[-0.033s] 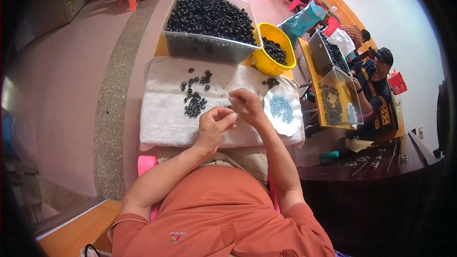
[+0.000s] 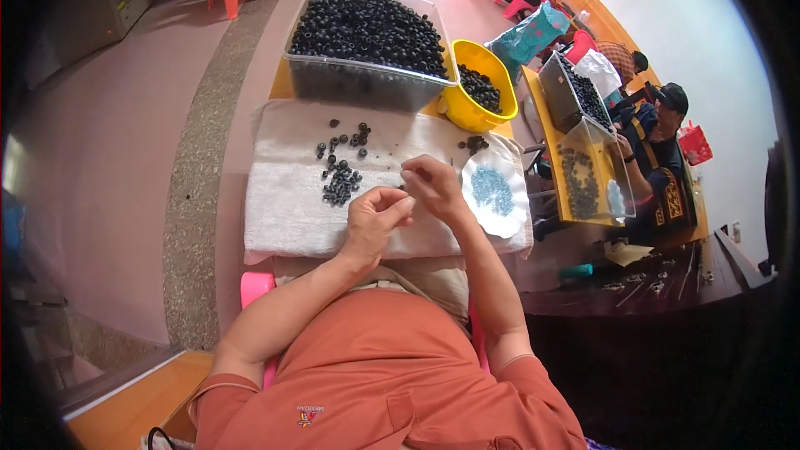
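Both hands over the white cloth (image 2: 283,171), near its middle. Left hand (image 2: 375,221): thumb and forefinger brought together at the tips, other fingers curled under. Right hand (image 2: 435,187): fingers bent, tips pointing at the left hand's, just above them. Whether either pinches anything: cannot tell, the fingers hide it. Holding the tips this close looks suited to fine work on something tiny.

Black pile (image 2: 340,187) lies on the cloth just beyond the left hand, probably there for a short reach. Loose black pieces (image 2: 363,130) are scattered behind it, apart from one another, maybe easier to pick singly. White plate (image 2: 510,223) is just beside the right hand with blue bits (image 2: 492,192) spread in it; the rim likely stops them straying. Small dark cluster (image 2: 475,143) sits by the plate's far edge, perhaps to keep it apart from the main pile.

Clear tub (image 2: 358,87), full of black pieces, and yellow bucket (image 2: 487,122), part full, stand side by side at the far end of the desk (image 2: 282,79), presumably as bulk supply, leaving the near cloth for handwork.
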